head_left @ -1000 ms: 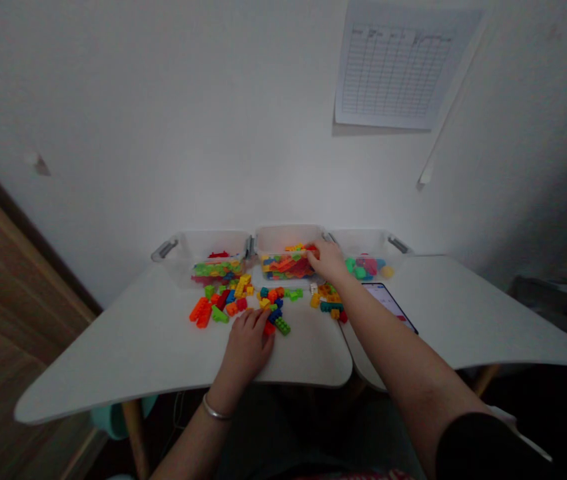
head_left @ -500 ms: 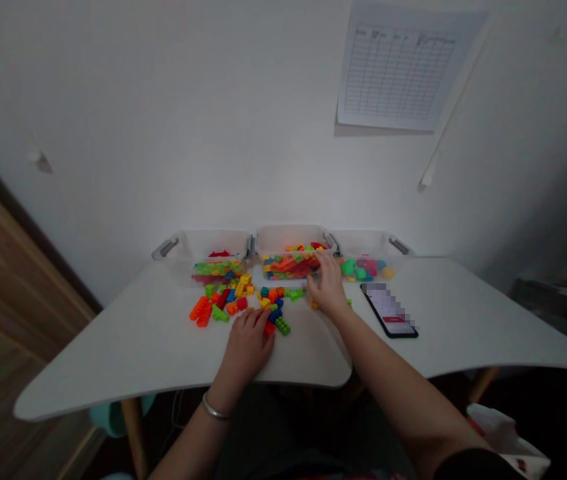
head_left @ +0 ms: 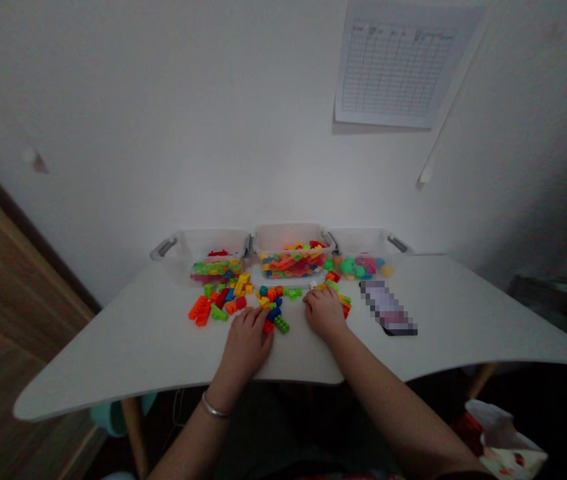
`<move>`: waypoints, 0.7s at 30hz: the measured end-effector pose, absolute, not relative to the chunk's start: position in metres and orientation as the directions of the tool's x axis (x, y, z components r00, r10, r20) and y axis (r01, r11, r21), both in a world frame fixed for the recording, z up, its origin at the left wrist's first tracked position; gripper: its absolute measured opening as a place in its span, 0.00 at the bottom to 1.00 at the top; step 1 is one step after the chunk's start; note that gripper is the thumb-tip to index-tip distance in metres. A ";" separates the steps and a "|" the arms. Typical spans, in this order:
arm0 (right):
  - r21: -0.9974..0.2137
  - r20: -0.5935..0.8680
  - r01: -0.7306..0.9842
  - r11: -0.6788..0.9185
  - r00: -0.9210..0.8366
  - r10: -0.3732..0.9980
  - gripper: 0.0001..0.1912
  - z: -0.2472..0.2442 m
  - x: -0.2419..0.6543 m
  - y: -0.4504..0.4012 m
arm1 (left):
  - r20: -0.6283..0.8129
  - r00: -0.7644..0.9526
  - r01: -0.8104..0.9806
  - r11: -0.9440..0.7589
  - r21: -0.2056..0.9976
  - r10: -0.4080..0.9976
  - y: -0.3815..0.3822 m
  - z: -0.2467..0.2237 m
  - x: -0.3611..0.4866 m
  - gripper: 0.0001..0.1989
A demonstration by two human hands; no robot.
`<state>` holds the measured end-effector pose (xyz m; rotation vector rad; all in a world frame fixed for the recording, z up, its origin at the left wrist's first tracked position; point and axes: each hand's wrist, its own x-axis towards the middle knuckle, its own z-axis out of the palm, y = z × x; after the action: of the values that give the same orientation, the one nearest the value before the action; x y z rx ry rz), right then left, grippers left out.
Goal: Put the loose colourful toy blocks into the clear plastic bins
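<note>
Left hand and right hand among loose plastic bricks on a white table

The loose plastic bricks lie in a scattered band across the middle of the white table, in orange, red, yellow, blue and green, with a smaller group further right. The left hand rests on the tabletop with its fingers loosely curled, its fingertips at a red brick and a green brick. The right hand sits half-closed among the right-hand group, knuckles up. Whether either hand has hold of a brick, the view does not show.

Three clear plastic bins with grey handles stand in a row behind the bricks, near the wall. The left bin and middle bin hold bricks, and the right bin holds rounded green, pink and yellow pieces. A phone with a pixelated screen lies flat to the right of the right hand.

A gridded paper chart is fixed to the white wall above. A wooden door runs along the left side, a wooden table leg stands below, and a white plastic bag sits low at the right
</note>
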<state>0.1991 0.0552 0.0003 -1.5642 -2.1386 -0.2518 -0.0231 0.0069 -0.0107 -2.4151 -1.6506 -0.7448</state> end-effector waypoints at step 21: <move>-0.168 0.510 0.933 0.318 -0.194 0.838 0.19 0.002 0.197 0.049 | 0.452 0.299 0.904 -0.401 0.147 0.840 0.007 -0.009 -0.023 0.23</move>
<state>0.1967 0.0489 0.0018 -1.5586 -2.0738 -0.2422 -0.0228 0.0073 -0.0091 -2.4188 -1.6362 -0.7098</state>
